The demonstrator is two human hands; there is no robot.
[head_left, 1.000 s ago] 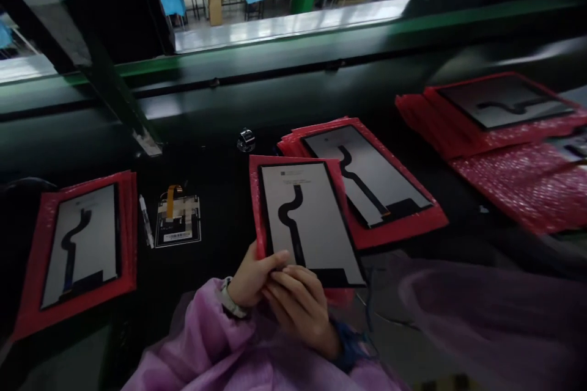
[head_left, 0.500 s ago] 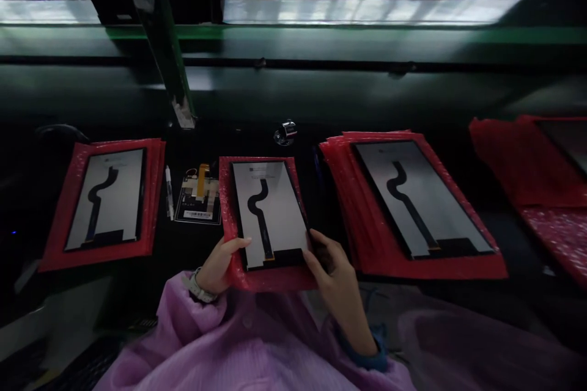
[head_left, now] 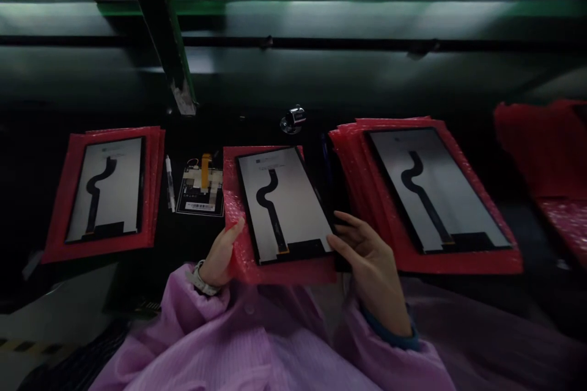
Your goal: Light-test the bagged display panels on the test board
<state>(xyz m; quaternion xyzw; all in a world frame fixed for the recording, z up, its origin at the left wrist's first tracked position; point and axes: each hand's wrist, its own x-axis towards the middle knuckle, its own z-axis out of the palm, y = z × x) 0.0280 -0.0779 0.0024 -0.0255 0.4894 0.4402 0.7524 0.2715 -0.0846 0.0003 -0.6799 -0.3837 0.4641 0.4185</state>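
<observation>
Presently, the step in hand appears to be handling a display panel (head_left: 305,208) at its red sleeve (head_left: 232,162); the panel lies skewed over the sleeve, directly before the operator. The left hand (head_left: 219,258) is closed on the sleeve's left edge, thumb on top, remaining fingers hidden beneath. The right hand (head_left: 372,266) is part-curled, thumb against the panel's lower right edge, fingertips apparently behind it, index finger held slightly apart. Any next move calls, in my judgement, for level edge support, keeping pressure off the dark flex cable (head_left: 276,220). On the black work surface (head_left: 178,247), note a left stack (head_left: 55,247), a white pen (head_left: 170,183), a small component (head_left: 200,192) with an orange ribbon, a metal device (head_left: 293,120) and a right stack (head_left: 486,263). Behind these stand a green post (head_left: 167,43) and a horizontal rail (head_left: 330,44); lighting is dim.
</observation>
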